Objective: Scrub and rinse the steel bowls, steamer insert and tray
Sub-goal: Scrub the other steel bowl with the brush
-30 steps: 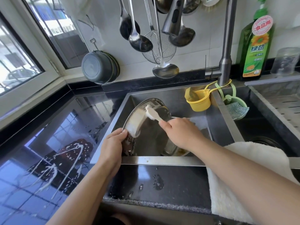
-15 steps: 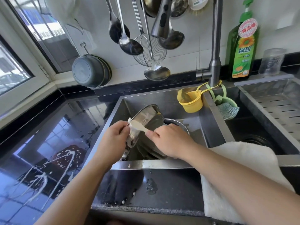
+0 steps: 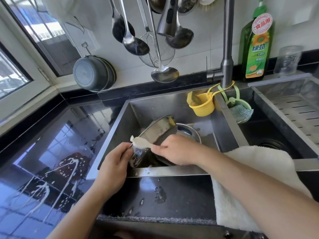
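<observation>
Two hands work over the left basin of a double sink (image 3: pixel 120 121). Two steel pieces show in that basin: a tilted steel bowl (image 3: pixel 158 131), raised on edge, and a second steel bowl (image 3: pixel 189 131) lying behind it, mostly covered. Whether more dishes lie beneath cannot be told; the basin floor under the hands is dark.

The left hand (image 3: pixel 114 163) grips the tilted steel bowl at its lower near rim, fingers curled onto the edge. The right hand (image 3: pixel 174 150) pinches the handle of one pale scrub brush (image 3: pixel 140 143), whose sudsy head lies against the bowl's rim just beside the left hand's fingertips. The bowl rises from between the two hands, up and away from them.

On the wall hang four ladles or spoons and one wire skimmer (image 3: pixel 158 52), their handles cut off by the top edge; the pull-down faucet head (image 3: pixel 168 19) hangs among them. One grey pot (image 3: pixel 94 74) hangs by the window. Two small baskets hang at the faucet stem, one yellow cup (image 3: pixel 202 106) and one green holder (image 3: pixel 240 107) with a scourer. One green soap bottle (image 3: pixel 258 47) and one clear jar (image 3: pixel 287 60) stand behind. One white towel (image 3: pixel 255 178) drapes over the sink's front edge. White splashes streak the black tabletop (image 3: pixel 51 152).
</observation>
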A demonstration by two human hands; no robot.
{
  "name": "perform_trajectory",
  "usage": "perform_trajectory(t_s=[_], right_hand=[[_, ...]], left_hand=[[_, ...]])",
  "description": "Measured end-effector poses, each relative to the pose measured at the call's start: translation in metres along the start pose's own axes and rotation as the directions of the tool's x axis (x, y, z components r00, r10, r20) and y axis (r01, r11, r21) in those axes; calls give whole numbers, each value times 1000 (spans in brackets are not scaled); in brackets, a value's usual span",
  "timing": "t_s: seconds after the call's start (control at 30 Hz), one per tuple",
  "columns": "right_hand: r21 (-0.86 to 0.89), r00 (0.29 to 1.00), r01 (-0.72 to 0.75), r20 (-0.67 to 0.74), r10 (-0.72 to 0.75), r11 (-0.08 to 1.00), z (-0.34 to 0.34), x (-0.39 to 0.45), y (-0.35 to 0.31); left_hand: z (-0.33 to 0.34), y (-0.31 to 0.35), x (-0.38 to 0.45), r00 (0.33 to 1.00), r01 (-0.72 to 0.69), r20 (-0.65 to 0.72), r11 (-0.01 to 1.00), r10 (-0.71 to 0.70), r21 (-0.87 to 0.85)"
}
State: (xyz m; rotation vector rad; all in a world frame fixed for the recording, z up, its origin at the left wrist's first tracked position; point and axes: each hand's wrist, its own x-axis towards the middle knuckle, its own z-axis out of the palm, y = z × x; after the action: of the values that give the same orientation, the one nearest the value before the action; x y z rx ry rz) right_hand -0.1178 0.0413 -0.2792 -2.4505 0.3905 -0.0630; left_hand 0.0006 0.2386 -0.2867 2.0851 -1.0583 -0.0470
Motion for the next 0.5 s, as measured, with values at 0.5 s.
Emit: perform_trajectory(t_s=[0.5], right_hand=[[63, 998, -52, -20, 54, 997, -5, -1, -1]], left_hand=[[0, -6, 0, 1000, -16, -17, 996, 15, -91]])
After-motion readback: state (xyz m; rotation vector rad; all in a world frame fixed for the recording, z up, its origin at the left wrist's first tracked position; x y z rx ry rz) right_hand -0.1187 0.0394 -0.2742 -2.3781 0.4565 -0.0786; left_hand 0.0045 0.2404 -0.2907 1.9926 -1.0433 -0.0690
